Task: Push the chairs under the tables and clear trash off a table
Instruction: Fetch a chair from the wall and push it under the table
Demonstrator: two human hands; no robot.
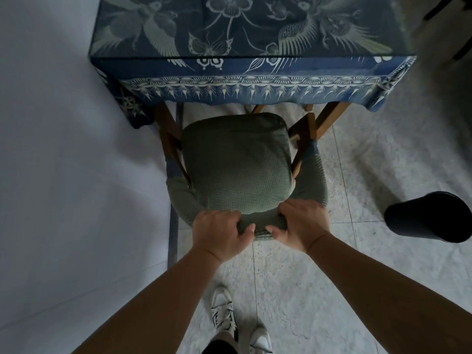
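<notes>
Head view, chair: the chair (pixel 236 159) with its green knitted cover stands square to the table (pixel 252 70), its seat front just at the hanging edge of the blue patterned tablecloth (pixel 255 90); most of the seat is not yet under the top.
Head view, left hand: the left hand (pixel 219 233) is curled over the top of the covered backrest, thumb on the near face, clamped on the chair.
Head view, right hand: the right hand (pixel 301 226) grips the same rail just beside the left, fingers wrapped over the far edge, thumb toward the person.
Head view, surroundings: a wall (pixel 63 162) runs close along the chair's left side; a dark cylindrical bin (pixel 431 217) stands on the tiled floor (pixel 370 277) well to the right; white shoes (pixel 224 312) are behind the chair.
Step in hand: judged as sliding this chair in under the table.
How to do it well: push evenly with both hands, straight ahead, so the chair does not twist toward the wall; keep the wooden legs (pixel 306 139) between the table's legs, which look close on both sides.
Risk: the loose cover may slide on the rail, and the cloth hem may catch on the seat.
Trash: none is visible on this tabletop.
</notes>
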